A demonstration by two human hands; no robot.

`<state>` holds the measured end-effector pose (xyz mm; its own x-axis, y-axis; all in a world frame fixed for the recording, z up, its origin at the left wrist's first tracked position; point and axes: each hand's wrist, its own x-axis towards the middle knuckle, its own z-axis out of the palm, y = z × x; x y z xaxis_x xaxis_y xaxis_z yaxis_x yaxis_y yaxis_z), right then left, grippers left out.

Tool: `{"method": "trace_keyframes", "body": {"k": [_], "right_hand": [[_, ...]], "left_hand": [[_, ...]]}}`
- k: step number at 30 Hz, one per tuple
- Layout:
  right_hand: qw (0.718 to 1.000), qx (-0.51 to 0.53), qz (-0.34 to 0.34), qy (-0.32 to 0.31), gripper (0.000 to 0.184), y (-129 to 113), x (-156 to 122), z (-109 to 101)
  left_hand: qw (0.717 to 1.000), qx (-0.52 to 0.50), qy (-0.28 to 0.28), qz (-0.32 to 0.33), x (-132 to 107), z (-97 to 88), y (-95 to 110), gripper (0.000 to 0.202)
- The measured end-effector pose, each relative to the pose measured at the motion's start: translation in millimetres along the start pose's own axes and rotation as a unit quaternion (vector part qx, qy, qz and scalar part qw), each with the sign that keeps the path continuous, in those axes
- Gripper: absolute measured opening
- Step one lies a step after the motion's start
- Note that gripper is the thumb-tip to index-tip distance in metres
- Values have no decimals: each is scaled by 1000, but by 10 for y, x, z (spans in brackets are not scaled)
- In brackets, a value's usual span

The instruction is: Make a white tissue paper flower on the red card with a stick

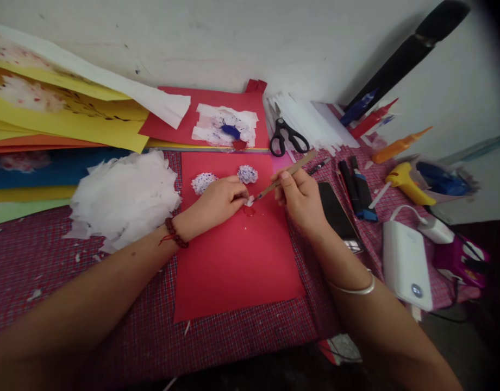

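A sheet of red paper lies flat before me. Two round clusters of crumpled white paper with blue-purple specks, a left cluster and a right cluster, sit on its upper part. My left hand pinches a small piece of white paper just above a shiny red glue spot. In my right hand is a slim brown stick, held like a pen. Its dark lower tip points at the white piece; whether they touch I cannot tell.
White tissue pieces are piled at left, below stacked coloured sheets. Black-handled scissors lie on white paper strips at the back. A phone, black markers and a white power bank are on the right.
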<state>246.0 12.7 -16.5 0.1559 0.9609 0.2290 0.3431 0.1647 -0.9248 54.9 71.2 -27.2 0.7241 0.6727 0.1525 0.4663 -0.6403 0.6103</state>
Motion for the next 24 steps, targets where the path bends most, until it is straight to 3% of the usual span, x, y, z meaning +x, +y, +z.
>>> {"method": "trace_keyframes", "body": {"k": [4,12,17,24], "right_hand": [[999,21,-13,28,37,-29,-50,2],[995,-70,-61,-45,35,-32,-86,91],[989,-118,-83,-22,28,-83,-103,65],[997,-67,-40,19,29,-97,-110,-51]], "left_hand": [[1000,9,-16,2,-6,-34,-20,20],[999,33,-1,-21,-7,-34,-51,20],[1000,17,-7,11,-25,-20,-19,16],[1000,-5,-2,11,-31,10,-19,14]]}}
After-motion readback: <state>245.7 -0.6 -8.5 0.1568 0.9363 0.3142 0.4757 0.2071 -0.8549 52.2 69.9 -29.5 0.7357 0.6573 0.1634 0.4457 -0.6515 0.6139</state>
